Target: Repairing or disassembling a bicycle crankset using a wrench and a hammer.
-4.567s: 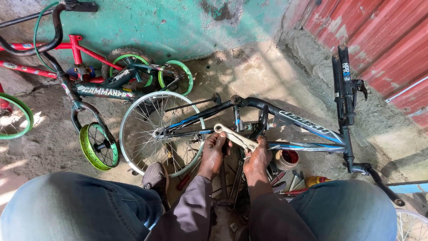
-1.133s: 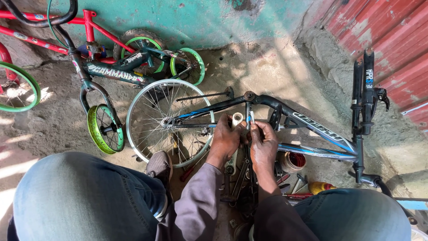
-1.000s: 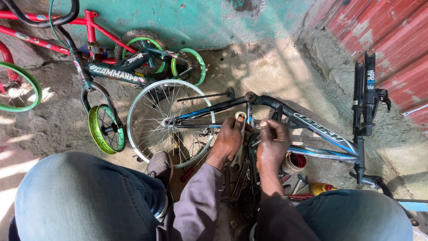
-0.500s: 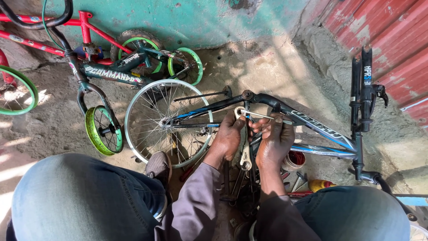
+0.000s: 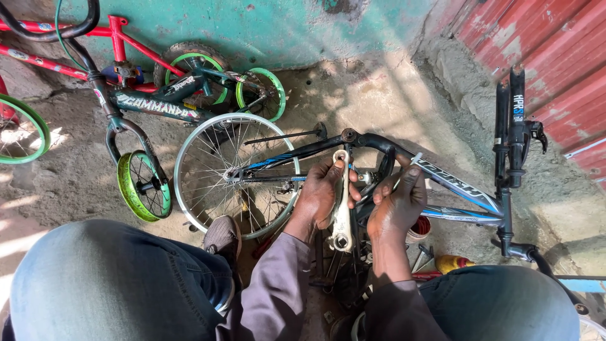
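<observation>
My left hand [image 5: 319, 196] grips a pale metal crank arm [image 5: 341, 211], held upright over the bottom bracket of a black and blue bicycle frame [image 5: 454, 183] that lies on the ground. My right hand [image 5: 399, 202] is just to its right, above the frame. Its fingertips pinch a small light-coloured pin [image 5: 415, 156]. The frame's bare spoked wheel [image 5: 214, 170] lies to the left of my hands.
A black suspension fork [image 5: 514, 126] stands at the frame's right end, near a red corrugated wall [image 5: 555, 69]. Small bicycles with green rims [image 5: 142, 186] lie at the upper left by a teal wall. A yellow-handled tool [image 5: 451, 262] lies by my right knee.
The crank arm has swung upright in my left hand. My right hand has shifted slightly right and now pinches the small pin above the frame.
</observation>
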